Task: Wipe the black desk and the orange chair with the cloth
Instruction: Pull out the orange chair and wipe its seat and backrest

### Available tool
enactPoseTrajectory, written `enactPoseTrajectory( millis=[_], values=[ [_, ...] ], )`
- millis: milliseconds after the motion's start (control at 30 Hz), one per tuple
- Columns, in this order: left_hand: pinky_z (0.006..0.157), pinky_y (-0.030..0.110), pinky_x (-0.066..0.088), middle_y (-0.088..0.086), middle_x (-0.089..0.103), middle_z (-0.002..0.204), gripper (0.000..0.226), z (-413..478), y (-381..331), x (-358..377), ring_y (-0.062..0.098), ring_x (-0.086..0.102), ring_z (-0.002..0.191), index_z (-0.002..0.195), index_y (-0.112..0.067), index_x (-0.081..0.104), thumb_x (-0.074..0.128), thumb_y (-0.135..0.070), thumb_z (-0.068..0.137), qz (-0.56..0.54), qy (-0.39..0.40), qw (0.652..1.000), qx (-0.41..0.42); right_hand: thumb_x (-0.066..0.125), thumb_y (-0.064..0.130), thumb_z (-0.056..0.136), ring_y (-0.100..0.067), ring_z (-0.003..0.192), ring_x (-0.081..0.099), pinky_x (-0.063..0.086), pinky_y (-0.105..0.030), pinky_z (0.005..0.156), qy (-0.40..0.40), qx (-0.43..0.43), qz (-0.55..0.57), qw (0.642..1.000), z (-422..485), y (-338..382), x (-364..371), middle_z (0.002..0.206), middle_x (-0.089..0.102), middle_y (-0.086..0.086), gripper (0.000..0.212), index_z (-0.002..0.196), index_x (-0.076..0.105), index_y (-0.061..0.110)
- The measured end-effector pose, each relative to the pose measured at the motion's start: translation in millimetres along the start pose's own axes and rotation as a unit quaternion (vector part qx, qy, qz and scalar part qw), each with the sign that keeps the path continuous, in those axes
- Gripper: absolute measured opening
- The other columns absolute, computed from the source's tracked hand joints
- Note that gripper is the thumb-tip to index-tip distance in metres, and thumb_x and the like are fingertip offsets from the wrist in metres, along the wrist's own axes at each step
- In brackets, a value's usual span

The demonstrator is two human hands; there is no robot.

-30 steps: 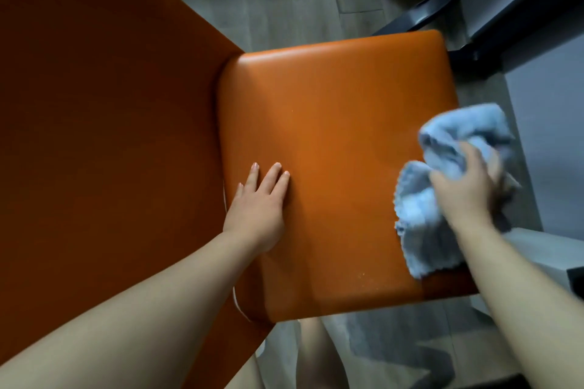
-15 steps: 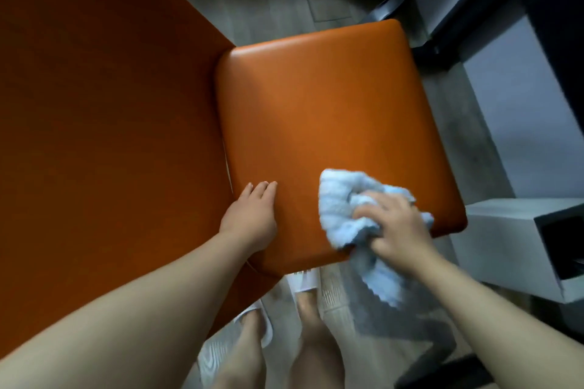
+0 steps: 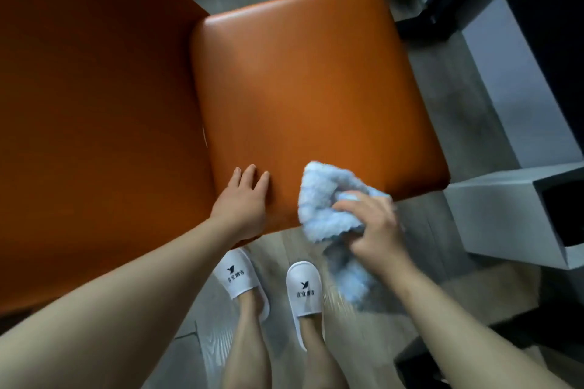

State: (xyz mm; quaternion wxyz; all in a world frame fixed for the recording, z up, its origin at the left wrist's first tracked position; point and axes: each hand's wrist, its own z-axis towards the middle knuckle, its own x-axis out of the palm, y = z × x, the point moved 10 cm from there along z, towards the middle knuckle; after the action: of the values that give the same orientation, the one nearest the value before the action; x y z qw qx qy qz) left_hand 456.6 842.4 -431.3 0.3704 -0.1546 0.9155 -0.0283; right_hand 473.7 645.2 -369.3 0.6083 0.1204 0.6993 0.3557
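Two white slippers point(image 3: 271, 286) with bird logos, right hand point(image 3: 374, 227) grip bunching cloth point(image 3: 325, 199), left hand point(image 3: 241, 204) flat on orange chair point(image 3: 300, 88)

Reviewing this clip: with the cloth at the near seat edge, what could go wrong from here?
1. The cloth is bunched in the right hand, and part hangs off the chair seat's near edge, so the next stroke may miss the seat.
2. The left hand lies flat on the seat; that patch may go unwiped.

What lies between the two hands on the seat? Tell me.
Only bare orange seat, in the head view: the left hand rests flat, the right hand grips the cloth at the near edge.
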Motion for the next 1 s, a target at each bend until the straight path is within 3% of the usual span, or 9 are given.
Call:
enactPoseTrajectory(
  millis=[100, 200, 267, 467, 567, 667, 767, 900, 1000],
  values=[
    [0.118, 0.039, 0.011, 0.002, -0.009, 0.16, 0.072, -3, 1, 5, 0.025, -0.009, 0.147, 0.152, -0.024, 0.002, 0.046, -0.017, 0.095, -0.013, -0.006, 1.0, -0.007, 0.048, 0.012, 0.067, -0.03, 0.105, 0.048, 0.031, -0.028, 0.091, -0.114, 0.083, -0.103, 0.985, 34, -62, -75, 0.128, 0.058, -0.009, 0.042, 0.103, 0.069, 0.016],
    [0.118, 0.04, 0.012, 0.001, -0.01, 0.16, 0.075, -4, -1, 11, 0.025, -0.009, 0.147, 0.152, -0.025, 0.002, 0.05, -0.019, 0.095, -0.01, -0.008, 1.0, -0.009, 0.052, 0.01, 0.08, -0.035, 0.13, 0.03, 0.019, -0.038, 0.11, -0.108, 0.295, -0.131, 0.94, 42, -132, -103, 0.155, 0.023, 0.002, 0.044, 0.121, 0.057, 0.024],
    [0.118, 0.042, 0.013, -0.001, -0.011, 0.159, 0.076, -4, 1, 15, 0.025, -0.011, 0.146, 0.152, -0.026, 0.001, 0.05, -0.014, 0.094, -0.017, -0.011, 1.0, -0.017, 0.054, 0.011, 0.082, -0.034, 0.125, 0.032, 0.018, -0.035, 0.106, -0.084, 0.354, -0.139, 0.921, 27, -137, -83, 0.153, 0.027, 0.004, 0.05, 0.13, 0.051, 0.027],
    [0.118, 0.042, 0.015, -0.003, -0.008, 0.16, 0.07, -9, 4, 18, 0.023, -0.009, 0.147, 0.152, -0.024, 0.003, 0.046, -0.013, 0.097, -0.03, -0.018, 0.999, -0.005, 0.048, 0.016, 0.061, -0.03, 0.087, 0.05, 0.039, -0.036, 0.08, 0.08, 0.116, -0.052, 0.989, -47, -36, 37, 0.105, 0.061, 0.009, 0.038, 0.092, 0.064, 0.031],
    [0.117, 0.039, 0.019, -0.004, -0.001, 0.16, 0.062, -15, 7, 17, 0.022, -0.003, 0.147, 0.152, -0.02, 0.01, 0.038, -0.01, 0.098, -0.03, -0.029, 0.999, 0.009, 0.047, 0.017, 0.066, -0.031, 0.088, 0.054, 0.037, -0.03, 0.081, -0.057, 0.105, 0.004, 0.993, -40, -34, -15, 0.106, 0.067, 0.002, 0.029, 0.085, 0.068, 0.021],
    [0.117, 0.039, 0.02, -0.004, 0.003, 0.16, 0.065, -18, 8, 17, 0.02, 0.001, 0.147, 0.152, -0.022, 0.007, 0.04, -0.008, 0.097, -0.058, -0.042, 0.997, 0.0, 0.053, 0.019, 0.075, -0.033, 0.113, 0.043, 0.031, -0.04, 0.098, -0.139, 0.243, -0.098, 0.955, 5, -73, -68, 0.14, 0.047, -0.01, 0.032, 0.103, 0.066, 0.012],
    [0.116, 0.042, 0.023, -0.001, 0.009, 0.16, 0.068, -21, 16, 10, 0.022, 0.01, 0.147, 0.152, -0.023, 0.006, 0.044, -0.009, 0.097, -0.154, -0.067, 0.985, -0.041, 0.062, 0.016, 0.077, -0.036, 0.124, 0.033, 0.024, -0.042, 0.105, 0.002, 0.263, -0.168, 0.95, 43, -73, -33, 0.151, 0.029, -0.004, 0.045, 0.121, 0.056, 0.022],
    [0.116, 0.044, 0.025, 0.001, 0.017, 0.157, 0.061, -30, 42, -12, 0.025, 0.02, 0.144, 0.151, -0.019, 0.015, 0.04, -0.004, 0.097, -0.341, -0.157, 0.921, -0.106, 0.07, 0.018, 0.046, -0.035, 0.086, 0.06, 0.047, -0.05, 0.064, 0.142, -0.055, -0.241, 0.958, -1, 21, 70, 0.106, 0.064, -0.004, 0.041, 0.086, 0.064, 0.025],
    [0.115, 0.046, 0.026, 0.001, 0.017, 0.156, 0.06, -38, 54, -21, 0.025, 0.02, 0.143, 0.15, -0.02, 0.018, 0.037, 0.0, 0.096, -0.389, -0.192, 0.891, -0.131, 0.052, 0.019, 0.051, -0.031, 0.077, 0.062, 0.046, -0.043, 0.059, 0.234, -0.126, -0.113, 0.957, -45, 53, 91, 0.094, 0.068, 0.006, 0.031, 0.08, 0.059, 0.029]
  ],
)
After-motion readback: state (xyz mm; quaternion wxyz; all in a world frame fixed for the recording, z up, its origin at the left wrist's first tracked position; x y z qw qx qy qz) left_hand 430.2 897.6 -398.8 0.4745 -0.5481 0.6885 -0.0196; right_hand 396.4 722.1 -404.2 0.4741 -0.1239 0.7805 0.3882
